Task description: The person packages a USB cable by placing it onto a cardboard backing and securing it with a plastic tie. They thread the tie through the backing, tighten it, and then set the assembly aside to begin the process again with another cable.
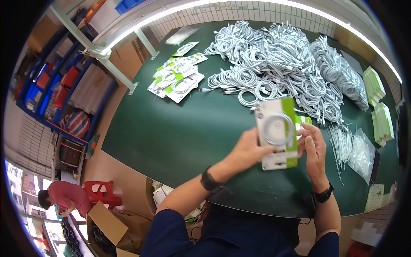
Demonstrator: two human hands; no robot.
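My left hand (249, 150) is closed on the lower left edge of a white and green cable card (269, 160), held upright above the table. A coiled white cable (268, 132) sits on the card's front. At the card's right edge is my right hand (314, 150), its fingers bent and their tips partly behind the card. What those fingers pinch is hidden. A small green and white piece (305, 120) shows just above them; whether it belongs to another card I cannot tell. Beyond the hands lies a large heap of coiled white cables (274, 55).
Cards with cables (177, 77) are piled at the far left of the green table (171, 132). White ties (340, 143), a clear plastic bag (363, 156) and stacks of green-white cards (382, 124) lie right. An open carton (113, 227) and another person (68, 197) are lower left.
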